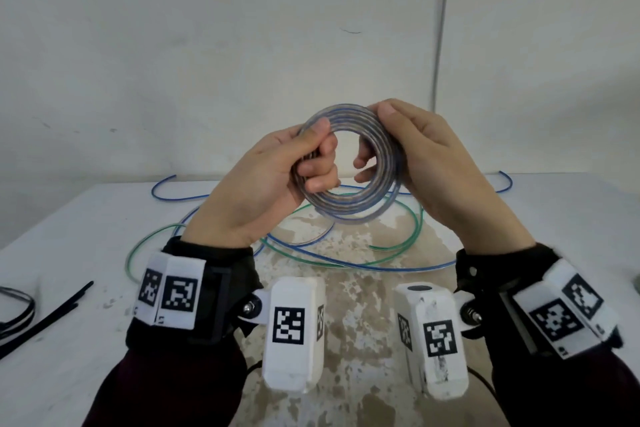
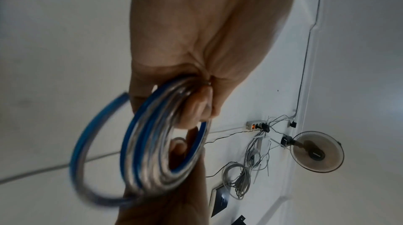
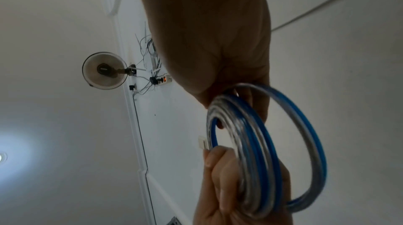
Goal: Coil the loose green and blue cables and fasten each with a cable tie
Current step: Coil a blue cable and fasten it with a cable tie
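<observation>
Now your left hand (image 1: 277, 177) grips the blue coil (image 1: 349, 163), right hand (image 1: 426, 163) pinches its far rim; loose blue cable (image 1: 346, 262) trails down nearside.

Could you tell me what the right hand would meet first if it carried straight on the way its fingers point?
Probably the left hand: the right hand points left across the blue-and-clear coiled cable that both grip, though depth is uncertain.

both hands held a coil of blue cable (image 1: 349, 163) above the worktop (image 1: 86, 218): the left hand (image 1: 273, 184) gripped its left side, the right hand (image 1: 433, 163) its right. loose green cable (image 1: 412, 218) lay beneath, black cable ties (image 1: 45, 319) at far left
</observation>
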### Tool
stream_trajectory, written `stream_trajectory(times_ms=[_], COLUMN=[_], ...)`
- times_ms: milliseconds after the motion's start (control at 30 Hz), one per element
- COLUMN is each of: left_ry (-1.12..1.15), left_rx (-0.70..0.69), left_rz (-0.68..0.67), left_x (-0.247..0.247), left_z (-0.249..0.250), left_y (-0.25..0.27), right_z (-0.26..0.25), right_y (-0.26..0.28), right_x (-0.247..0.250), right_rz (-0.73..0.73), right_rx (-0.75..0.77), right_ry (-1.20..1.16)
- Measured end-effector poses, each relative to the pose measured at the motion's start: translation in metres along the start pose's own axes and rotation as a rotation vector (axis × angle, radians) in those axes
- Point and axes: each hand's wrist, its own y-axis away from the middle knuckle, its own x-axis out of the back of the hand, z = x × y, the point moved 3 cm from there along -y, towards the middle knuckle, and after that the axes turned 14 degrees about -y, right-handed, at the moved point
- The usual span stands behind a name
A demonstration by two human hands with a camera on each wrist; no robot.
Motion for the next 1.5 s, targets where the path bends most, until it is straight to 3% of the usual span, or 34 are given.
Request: stream_trajectory(times_ms=[267,533,800,1000,1167,1300,1433,1500], left_ry=[0.221,0.281,0.408,0.400,0.325,0.193,-0.072,-0.184], left_rx=[-0.123,-0.166,-0.167,-0.161,-0.123,-0.034,-0.036,-0.035], left_rz=[0.186,0.181,0.239,0.295,0.226,0.156,0.199,0.154], left_x=[0.009,-0.014,-0.011,-0.013,-0.016,-0.012,0.000,0.002], left_z=[0.000,-0.006,-0.002,0.000,-0.002,-0.003,-0.005,-0.005], left_y=[-0.007,-0.011,-0.010,-0.009,-0.010,-0.008,-0.008,-0.005], right_z=[0.005,0.000,-0.001,0.006,0.005,0.001,0.003,0.005], right_y=[0.002,-0.001,0.001,0.000,-0.002,-0.002,0.002,0.005], right_x=[-0.003,-0.003,-0.005,-0.008,-0.003,0.005,0.004,0.002], right_rz=[-0.022,0.050,-0.002,-0.039,-0.003,0.001,-0.114,-0.206], right_rx=[-0.154,-0.052,0.092,-0.062,-0.075,-0.078,-0.171,-0.224], right_ry=[-0.179,-0.401,-0.073,-0.373,-0.424,-0.284,-0.079,0.011])
